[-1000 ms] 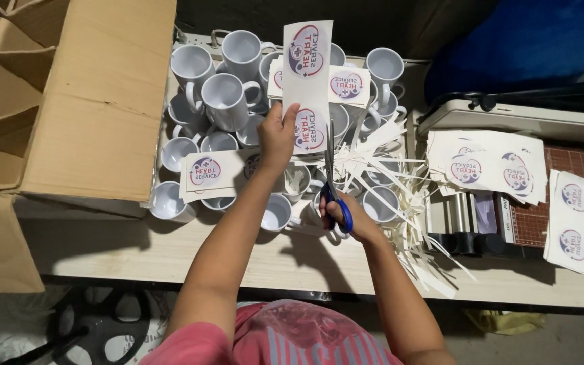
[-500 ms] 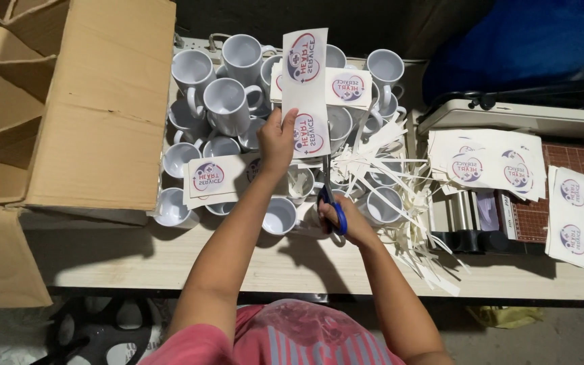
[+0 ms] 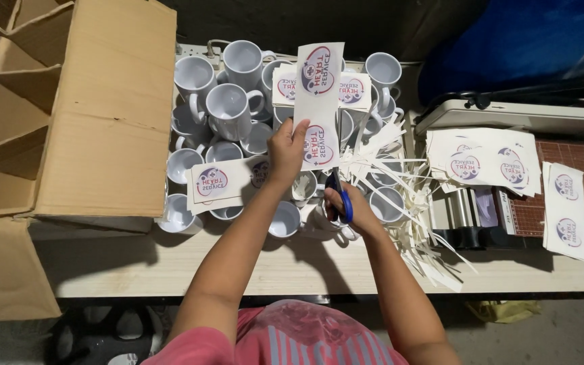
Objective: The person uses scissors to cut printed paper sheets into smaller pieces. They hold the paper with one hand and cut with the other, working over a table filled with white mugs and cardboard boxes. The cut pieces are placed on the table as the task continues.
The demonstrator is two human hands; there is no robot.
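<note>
Since a second ago our left hand [image 3: 285,152] keeps pinching the long white printed paper strip [image 3: 318,101] upright at frame centre above the white ceramic mugs [image 3: 228,111], while our right hand [image 3: 349,209], closed around blue-handled scissors [image 3: 341,199], has edged slightly lower along the strip's side.

Glossy white ceramic mugs [image 3: 230,111] — matt paper strip [image 3: 318,101] — rough cardboard box [image 3: 96,108].

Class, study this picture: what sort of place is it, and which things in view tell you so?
Probably a small mug-printing workshop: many plain white mugs crowd the bench, stacks of printed sheets lie beside them, and a large cardboard box stands open.
</note>
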